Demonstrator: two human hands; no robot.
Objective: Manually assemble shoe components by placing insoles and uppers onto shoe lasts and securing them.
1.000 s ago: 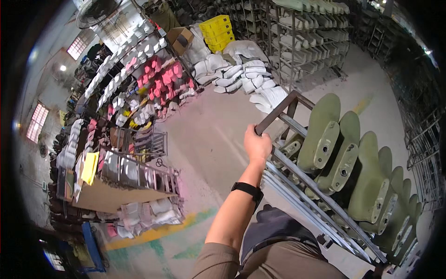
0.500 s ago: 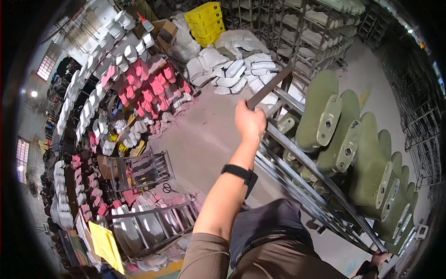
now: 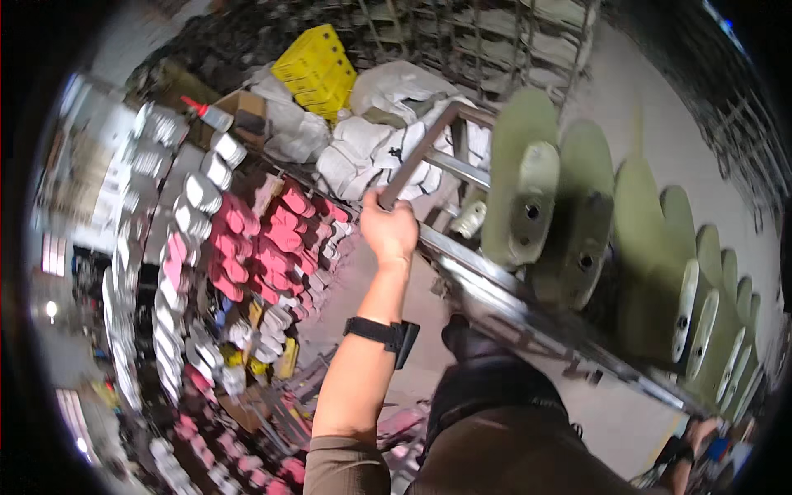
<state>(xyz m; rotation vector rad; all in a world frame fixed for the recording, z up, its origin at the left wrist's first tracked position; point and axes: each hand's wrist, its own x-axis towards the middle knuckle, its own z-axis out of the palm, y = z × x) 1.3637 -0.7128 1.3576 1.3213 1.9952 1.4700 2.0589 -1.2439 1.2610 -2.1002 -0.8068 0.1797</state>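
Note:
My left hand point(image 3: 390, 228), a black band on its wrist, is wrapped round the brown bar point(image 3: 422, 157) at the end of a long metal rack point(image 3: 487, 280). Along the rack stands a row of olive-green boot-shaped forms point(image 3: 521, 165), their pale flat end faces dotted with holes. Several more such forms sit lower down, partly hidden by the rails. At the lower right my right hand point(image 3: 701, 432) is closed at the far end of the rack's rail; its fingers are small and blurred there.
To the left, racks hold many pink foot-shaped pieces point(image 3: 276, 227) and white ones point(image 3: 202, 191). Yellow crates point(image 3: 318, 74), white sacks point(image 3: 404, 87) and a cardboard box point(image 3: 247, 111) stand at the back. Tall metal shelving point(image 3: 495, 49) lies behind. My leg point(image 3: 487, 379) is beside the rack.
My view has turned and moved, so the back sacks and pink pieces appear nearer. The rack has shifted leftward in view with both hands still on it.

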